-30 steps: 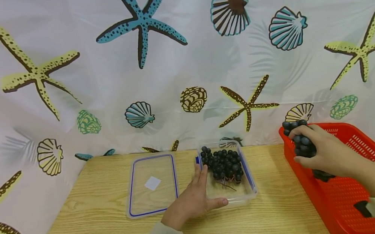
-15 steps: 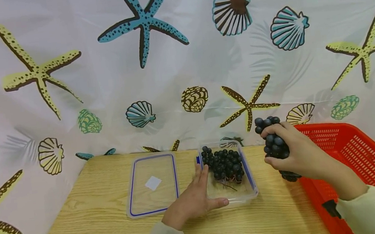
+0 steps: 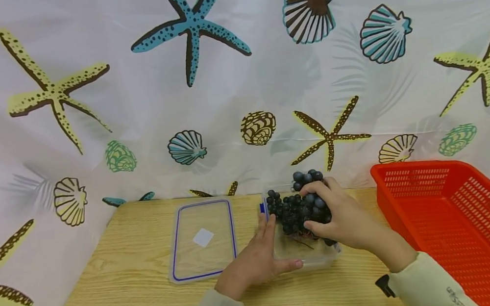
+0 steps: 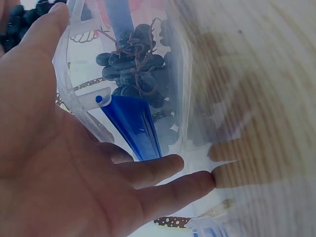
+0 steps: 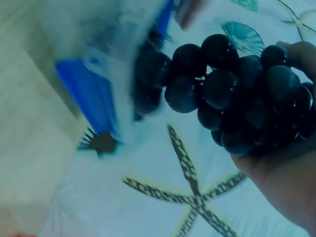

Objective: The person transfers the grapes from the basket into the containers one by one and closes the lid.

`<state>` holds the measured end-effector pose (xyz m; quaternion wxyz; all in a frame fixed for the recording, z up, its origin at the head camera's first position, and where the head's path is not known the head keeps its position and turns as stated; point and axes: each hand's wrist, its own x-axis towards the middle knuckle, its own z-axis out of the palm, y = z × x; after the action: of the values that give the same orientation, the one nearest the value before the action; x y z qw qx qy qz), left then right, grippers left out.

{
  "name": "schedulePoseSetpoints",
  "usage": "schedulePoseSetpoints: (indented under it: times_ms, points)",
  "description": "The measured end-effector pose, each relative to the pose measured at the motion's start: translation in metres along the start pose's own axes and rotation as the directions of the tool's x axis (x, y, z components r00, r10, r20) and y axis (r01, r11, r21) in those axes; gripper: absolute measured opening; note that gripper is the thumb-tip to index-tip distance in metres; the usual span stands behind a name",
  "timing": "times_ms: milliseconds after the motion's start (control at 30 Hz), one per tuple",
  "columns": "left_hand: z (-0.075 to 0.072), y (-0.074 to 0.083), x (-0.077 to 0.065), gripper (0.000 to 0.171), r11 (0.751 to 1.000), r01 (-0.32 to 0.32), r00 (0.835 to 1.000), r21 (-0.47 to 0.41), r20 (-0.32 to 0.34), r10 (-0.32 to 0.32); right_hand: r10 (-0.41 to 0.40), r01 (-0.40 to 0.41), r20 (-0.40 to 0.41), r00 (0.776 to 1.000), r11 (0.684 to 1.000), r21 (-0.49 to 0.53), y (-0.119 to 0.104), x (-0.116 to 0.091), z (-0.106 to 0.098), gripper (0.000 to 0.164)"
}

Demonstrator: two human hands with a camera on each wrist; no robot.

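Grapes (image 3: pixel 317 204), gripped in the curled right hand (image 3: pixel 344 218), overlapped the clear container (image 3: pixel 319 263) right of the head frame's centre, while the left hand (image 3: pixel 256 262) lay spread at its lower left. Pressing them onto the bunch (image 3: pixel 289 212) inside could have bruised berries or knocked some loose; the right wall was mostly hidden, and the gap between bunches unclear.

A transparent, blue-sealed plastic lid (image 3: pixel 206 259) lay flat on a light wood-grain table (image 3: pixel 123 268), left of a clear food container (image 3: pixel 313 263); a red perforated basket (image 3: pixel 470 239) stood at right.
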<state>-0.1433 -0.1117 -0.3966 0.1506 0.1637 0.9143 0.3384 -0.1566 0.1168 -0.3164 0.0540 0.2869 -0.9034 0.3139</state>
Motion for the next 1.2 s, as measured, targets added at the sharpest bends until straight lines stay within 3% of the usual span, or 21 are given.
schedulePoseSetpoints:
  times_ms: [200, 533, 867, 1033, 1200]
  points:
    - [0.001, 0.003, 0.000, 0.118, 1.000, -0.017, 1.000, 0.008, -0.004, 0.017, 0.031, -0.031, 0.051, 0.998, 1.000, -0.003, 0.004, -0.003, 0.027, 0.056]
    - [0.001, 0.006, -0.001, 0.118, 0.999, -0.032, 0.999, 0.027, -0.010, 0.033, -0.002, 0.002, 0.006, 1.000, 1.000, -0.023, 0.014, -0.002, 0.057, 0.064]
    - [0.000, 0.006, -0.001, 0.121, 0.999, -0.024, 1.000, 0.021, 0.018, 0.024, 0.068, -0.067, 0.116, 0.991, 0.998, -0.013, 0.019, -0.007, 0.066, 0.070]
    - [-0.001, 0.005, -0.002, 0.125, 1.000, -0.024, 1.000, -0.015, 0.020, 0.024, 0.144, -0.130, 0.173, 0.974, 0.987, -0.090, 0.015, -0.003, 0.069, 0.076]
    - [0.000, 0.002, -0.003, 0.127, 0.999, -0.022, 1.000, -0.041, 0.011, 0.022, 0.100, -0.071, 0.163, 0.981, 0.982, -0.174, 0.012, 0.000, 0.077, 0.064]
